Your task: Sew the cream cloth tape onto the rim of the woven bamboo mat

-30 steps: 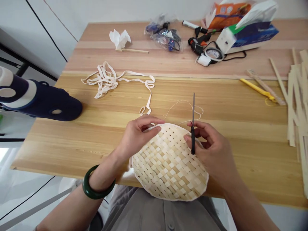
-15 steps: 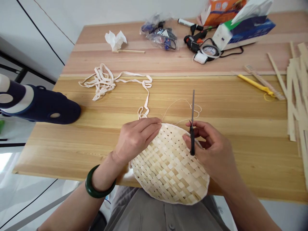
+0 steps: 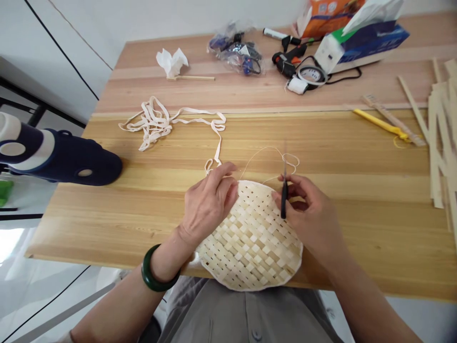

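Note:
A round woven bamboo disc (image 3: 253, 243) lies at the table's near edge, with a pale, ragged rim. My left hand (image 3: 210, 207) grips its upper left edge with curled fingers, and a green bangle (image 3: 157, 274) circles that wrist. My right hand (image 3: 310, 209) pinches a slim black-handled steel tool (image 3: 283, 200) upright over the disc's upper right edge. The tool's tip is blurred. A fine pale thread (image 3: 266, 155) loops on the table above the disc, and its end near the tool is hard to follow. A cream tape (image 3: 153, 126) lies tangled beyond my left hand.
A navy and white object (image 3: 60, 157) lies at the table's left edge. Loose bamboo strips (image 3: 437, 143) are stacked at the right, near a yellow-handled tool (image 3: 382, 125). A glue gun (image 3: 287, 56), plastic bag (image 3: 237, 50) and tissue box (image 3: 371, 38) stand at the back.
My left hand has curled its fingers and shifted along the disc's edge. The disc sits slightly farther forward on the table, and the tool in my right hand has dipped a little.

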### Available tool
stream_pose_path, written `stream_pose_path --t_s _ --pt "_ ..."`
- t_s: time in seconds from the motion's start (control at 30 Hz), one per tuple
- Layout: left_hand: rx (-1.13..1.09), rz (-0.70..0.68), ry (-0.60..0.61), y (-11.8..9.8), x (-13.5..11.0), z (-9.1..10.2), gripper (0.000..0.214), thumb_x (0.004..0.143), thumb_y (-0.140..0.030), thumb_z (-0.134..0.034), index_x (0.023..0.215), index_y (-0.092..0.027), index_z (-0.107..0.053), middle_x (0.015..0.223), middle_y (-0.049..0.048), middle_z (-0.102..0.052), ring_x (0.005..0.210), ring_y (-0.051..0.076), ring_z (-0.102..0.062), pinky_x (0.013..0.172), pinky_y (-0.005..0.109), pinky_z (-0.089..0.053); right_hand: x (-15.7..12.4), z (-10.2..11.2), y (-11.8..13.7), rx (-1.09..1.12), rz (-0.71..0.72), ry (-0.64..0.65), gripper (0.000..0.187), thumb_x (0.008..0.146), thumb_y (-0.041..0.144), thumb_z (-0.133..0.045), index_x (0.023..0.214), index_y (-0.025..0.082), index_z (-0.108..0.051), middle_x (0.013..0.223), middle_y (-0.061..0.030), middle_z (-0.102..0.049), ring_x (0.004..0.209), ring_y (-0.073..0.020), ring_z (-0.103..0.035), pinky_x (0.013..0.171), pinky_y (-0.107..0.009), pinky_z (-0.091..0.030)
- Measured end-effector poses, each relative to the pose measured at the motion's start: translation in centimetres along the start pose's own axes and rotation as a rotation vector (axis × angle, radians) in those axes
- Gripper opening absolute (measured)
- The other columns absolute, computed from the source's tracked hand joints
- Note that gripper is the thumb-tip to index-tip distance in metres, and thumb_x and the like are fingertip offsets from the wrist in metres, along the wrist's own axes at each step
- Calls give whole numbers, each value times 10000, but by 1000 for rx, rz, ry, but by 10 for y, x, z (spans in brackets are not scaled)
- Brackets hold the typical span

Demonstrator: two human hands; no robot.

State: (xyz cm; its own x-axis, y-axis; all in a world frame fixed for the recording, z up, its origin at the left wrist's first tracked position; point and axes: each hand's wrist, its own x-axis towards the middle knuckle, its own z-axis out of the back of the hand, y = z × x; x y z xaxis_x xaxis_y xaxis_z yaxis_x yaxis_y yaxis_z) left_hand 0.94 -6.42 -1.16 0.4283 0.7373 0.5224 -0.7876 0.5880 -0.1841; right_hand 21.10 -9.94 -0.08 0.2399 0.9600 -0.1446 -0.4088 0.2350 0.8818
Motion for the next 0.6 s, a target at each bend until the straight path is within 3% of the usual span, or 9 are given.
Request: stream_pose_path --t_s 0.07,0.13,0.27,0.33,0.47,0.6 --pt "-43 69 53 2 -3 -2 23 912 -188 -584 917 -174 -601 1197 77 -679 899 152 -719 649 233 -548 -3 11 6 -35 66 -96 428 755 413 -718 1137 230 -655 926 -47 -654 755 -173 -603 644 -318 -547" --pt "-80 116 113 2 -5 -3 47 923 -206 -574 925 -174 -608 1233 90 -658 921 162 -716 634 236 -546 -8 22 13 54 15 -40 434 738 429 -750 1128 257 -668 878 -38 -651 730 -170 -591 557 -275 -513" --pt "-53 200 174 -1 -9 -8 54 926 -203 -572 916 -175 -616 1240 97 -656 877 179 -717 602 256 -537 -18 25 16 457 -358 531 398 796 535 -692 1038 219 -671 656 -6 -590 562 -120 -506 354 -171 -351" --pt "-29 237 183 -3 -10 -10 41 921 -199 -574 913 -181 -610 1247 97 -649 867 188 -711 614 270 -540 -20 15 11 567 -465 677 426 822 561 -659 1015 180 -662 660 -9 -581 565 -105 -483 345 -145 -349" --pt "-97 260 176 -1 -12 -15 21 920 -178 -563 924 -188 -582 1289 108 -604 924 196 -694 720 298 -564 -23 -3 3 709 -555 725 439 843 537 -652 1043 146 -643 699 -13 -578 630 -109 -505 358 -129 -400" --pt "-249 242 130 6 -16 -19 52 930 -135 -527 925 -182 -549 1303 130 -550 1044 197 -660 877 336 -557 -24 -7 4 761 -600 785 449 855 535 -641 1043 127 -646 691 -13 -569 629 -109 -495 355 -135 -431"
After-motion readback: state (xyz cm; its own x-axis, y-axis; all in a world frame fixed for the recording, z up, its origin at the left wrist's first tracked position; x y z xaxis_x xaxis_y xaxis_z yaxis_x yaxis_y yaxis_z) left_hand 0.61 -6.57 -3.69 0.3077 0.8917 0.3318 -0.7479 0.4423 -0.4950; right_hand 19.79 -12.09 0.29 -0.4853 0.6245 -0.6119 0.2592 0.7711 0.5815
